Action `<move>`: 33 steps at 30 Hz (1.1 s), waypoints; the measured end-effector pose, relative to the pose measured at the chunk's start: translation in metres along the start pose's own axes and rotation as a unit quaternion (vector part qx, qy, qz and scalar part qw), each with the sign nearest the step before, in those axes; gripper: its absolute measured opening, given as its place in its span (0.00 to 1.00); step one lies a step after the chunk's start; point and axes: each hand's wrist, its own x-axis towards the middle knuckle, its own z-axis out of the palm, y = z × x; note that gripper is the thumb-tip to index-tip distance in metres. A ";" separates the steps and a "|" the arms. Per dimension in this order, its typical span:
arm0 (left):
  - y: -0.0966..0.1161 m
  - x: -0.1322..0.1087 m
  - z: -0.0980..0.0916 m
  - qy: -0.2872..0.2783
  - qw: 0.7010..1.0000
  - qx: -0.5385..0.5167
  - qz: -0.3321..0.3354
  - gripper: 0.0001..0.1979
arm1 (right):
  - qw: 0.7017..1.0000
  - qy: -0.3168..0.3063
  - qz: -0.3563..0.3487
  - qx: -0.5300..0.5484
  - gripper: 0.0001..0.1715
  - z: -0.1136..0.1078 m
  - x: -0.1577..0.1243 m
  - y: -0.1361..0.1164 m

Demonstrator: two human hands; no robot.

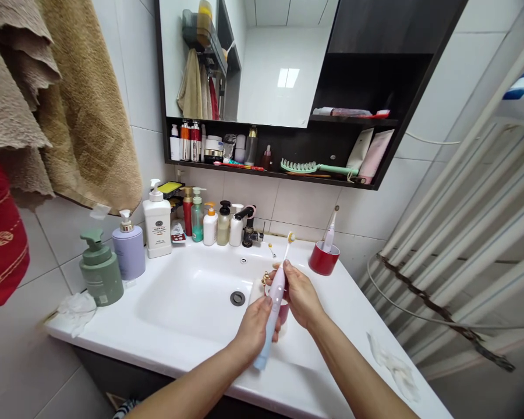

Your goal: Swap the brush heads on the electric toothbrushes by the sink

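Note:
Over the right side of the white sink [192, 302], both my hands hold an electric toothbrush [276, 291] with a pale pink and blue handle, its brush head pointing up and away. My left hand [255, 326] is wrapped round the lower handle. My right hand [300, 294] is closed on the upper handle, with something red partly hidden under the two hands. A red cup [323, 259] with another toothbrush stands just beyond on the basin rim.
Pump bottles line the sink's back and left edge, among them a green bottle [100, 267], a lilac one [128, 247] and a white one [157, 221]. A black faucet [248, 224] stands at the back. Towels [70, 99] hang at left. A mirror cabinet shelf [288, 166] holds toiletries. Crumpled tissue [393, 366] lies at right.

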 end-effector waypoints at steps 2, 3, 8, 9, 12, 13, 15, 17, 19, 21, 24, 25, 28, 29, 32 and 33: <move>0.004 0.012 0.001 0.008 1.000 0.021 0.016 0.22 | 0.999 -0.019 -0.017 -0.027 0.17 -0.004 0.001 0.001; 0.005 0.019 0.002 0.011 0.999 0.036 0.018 0.22 | 0.998 -0.025 -0.024 -0.046 0.17 -0.007 0.002 0.002; 0.001 0.057 -0.006 0.054 0.960 0.267 0.065 0.18 | 0.981 0.069 -0.117 -0.138 0.20 -0.026 0.031 -0.004; -0.003 0.062 -0.009 0.067 0.947 0.306 0.071 0.15 | 0.971 0.100 -0.150 -0.155 0.20 -0.031 0.040 -0.006; -0.020 0.074 -0.018 0.089 0.929 0.353 0.068 0.14 | 0.944 0.149 -0.206 -0.210 0.19 -0.042 0.066 -0.005; -0.026 0.076 -0.020 0.089 0.924 0.366 0.067 0.16 | 0.938 0.150 -0.206 -0.234 0.18 -0.045 0.073 -0.002; -0.038 0.078 -0.022 0.076 0.907 0.407 0.073 0.16 | 0.930 0.143 -0.192 -0.280 0.17 -0.049 0.082 0.011; -0.046 0.080 -0.023 0.055 0.884 0.456 0.086 0.12 | 0.921 0.137 -0.176 -0.318 0.17 -0.052 0.087 0.027; -0.050 0.084 -0.023 0.045 0.866 0.487 0.105 0.07 | 0.914 0.133 -0.161 -0.347 0.17 -0.056 0.088 0.042; -0.048 0.091 -0.022 0.052 0.861 0.490 0.125 0.05 | 0.909 0.128 -0.148 -0.368 0.17 -0.062 0.091 0.050; -0.036 0.109 -0.016 0.061 0.851 0.497 0.160 0.06 | 0.904 0.136 -0.145 -0.378 0.18 -0.071 0.100 0.046; -0.030 0.118 -0.012 0.061 0.845 0.503 0.172 0.06 | 0.902 0.144 -0.150 -0.379 0.18 -0.074 0.106 0.041; -0.013 0.148 0.002 0.063 0.830 0.519 0.193 0.06 | 0.881 0.176 -0.178 -0.401 0.19 -0.084 0.130 0.018; -0.009 0.159 0.007 0.065 0.828 0.522 0.196 0.06 | 0.873 0.187 -0.186 -0.410 0.19 -0.087 0.140 0.010; 0.000 0.193 0.020 0.075 0.826 0.523 0.198 0.06 | 0.856 0.212 -0.193 -0.430 0.19 -0.098 0.171 -0.008; 0.000 0.203 0.024 0.079 0.826 0.523 0.196 0.06 | 0.854 0.217 -0.191 -0.433 0.19 -0.101 0.181 -0.011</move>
